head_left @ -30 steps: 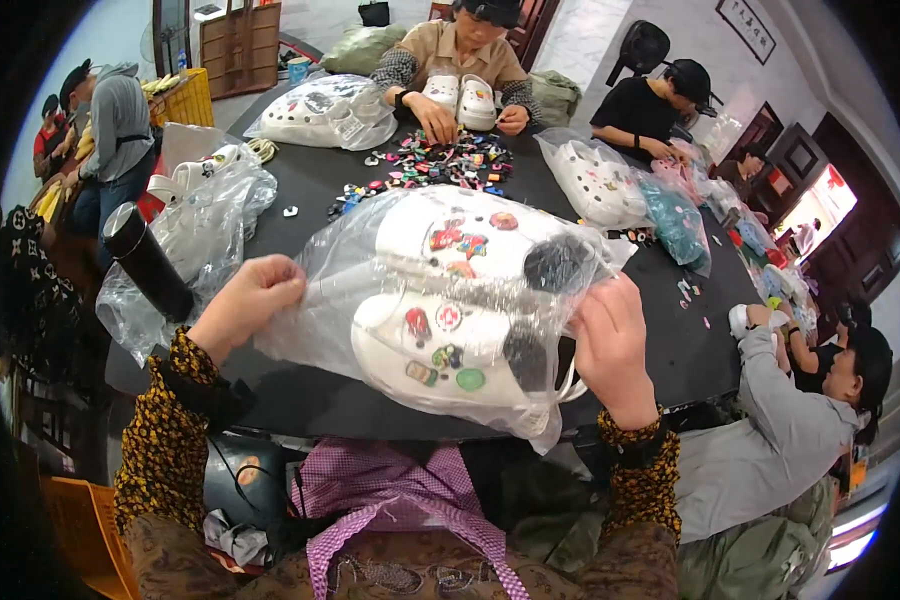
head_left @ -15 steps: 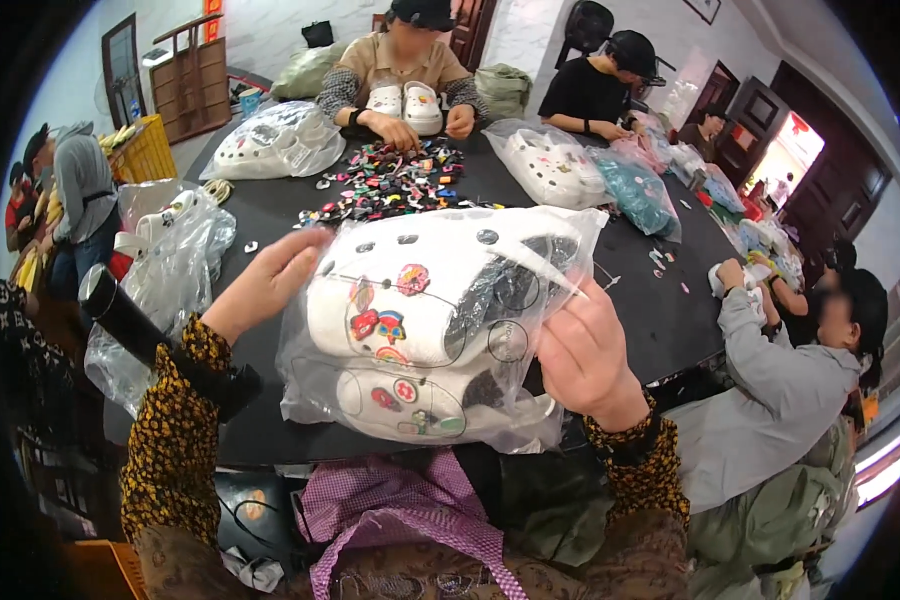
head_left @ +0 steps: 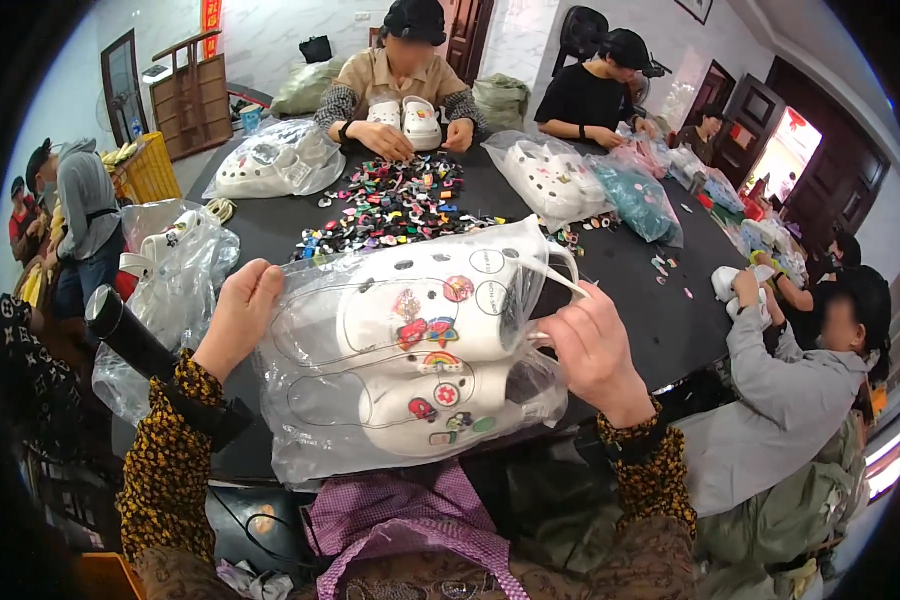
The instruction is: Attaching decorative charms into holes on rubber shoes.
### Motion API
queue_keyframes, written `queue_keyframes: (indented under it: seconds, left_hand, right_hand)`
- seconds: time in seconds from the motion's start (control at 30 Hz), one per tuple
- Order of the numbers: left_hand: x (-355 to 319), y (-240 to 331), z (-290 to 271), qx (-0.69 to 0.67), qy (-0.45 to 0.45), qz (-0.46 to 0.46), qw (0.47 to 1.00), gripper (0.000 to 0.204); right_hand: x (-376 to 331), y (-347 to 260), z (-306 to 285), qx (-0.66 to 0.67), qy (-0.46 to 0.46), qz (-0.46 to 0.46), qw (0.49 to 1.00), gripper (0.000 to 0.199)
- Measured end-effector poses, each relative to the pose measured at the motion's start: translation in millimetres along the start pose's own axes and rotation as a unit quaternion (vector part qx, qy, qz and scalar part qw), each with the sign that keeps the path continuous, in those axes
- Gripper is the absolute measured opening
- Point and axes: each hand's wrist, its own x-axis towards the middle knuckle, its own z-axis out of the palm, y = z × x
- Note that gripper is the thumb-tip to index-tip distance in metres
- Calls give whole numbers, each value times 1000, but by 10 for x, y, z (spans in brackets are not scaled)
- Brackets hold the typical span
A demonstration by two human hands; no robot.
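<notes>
Just above the near edge of the table, a clear plastic bag (head_left: 305, 425) with printed outlines hangs between my hands. Inside it lie two white clogs (head_left: 380, 295), one above the other, dotted with colourful charms (head_left: 447, 394). My left hand (head_left: 238, 318) is closed on the bag's upper left edge, its fingertips mostly hidden behind the thumb side. At the other end, the fingers of my right hand (head_left: 595, 352) pinch a white heel strap (head_left: 567, 262) where it sticks out of the bag. The clogs sit toward that right end, leaving slack film at the left.
A heap of small charms (head_left: 400, 200) covers the table's middle. Bagged clogs (head_left: 280, 160) lie at the far left, more bagged clogs (head_left: 550, 175) at the far right. A black cylinder (head_left: 130, 335) stands by my left forearm. Several people sit around the table (head_left: 630, 300).
The bag has tilted and dropped slightly, and the clogs now sit nearer its right end. My left hand has moved down and left, its fingers curling closed. My right fingers have risen to the strap.
</notes>
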Motion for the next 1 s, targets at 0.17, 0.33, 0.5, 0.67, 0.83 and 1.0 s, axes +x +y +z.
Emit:
queue_keyframes:
  seconds: [0.17,0.33,0.5,0.67,0.83,1.0]
  left_hand:
    - [28,-132,-106,108,43,59,991,30]
    - [-12,-246,-144,172,51,36,983,28]
    - [75,-355,-65,153,63,45,985,28]
    - [127,-573,-333,235,135,34,962,32]
    - [35,-629,-497,238,92,-42,966,25]
    - [-138,-191,-202,420,122,132,890,55]
  right_hand:
    - [-188,131,32,-15,-35,27,999,18]
    - [-361,323,-37,-11,-11,110,994,18]
    - [-470,341,1,-7,-60,174,983,16]
    - [-657,466,-68,-36,-65,227,971,11]
    - [-880,693,-103,-62,-97,284,952,7]
    - [-1075,702,14,-79,-188,345,916,11]
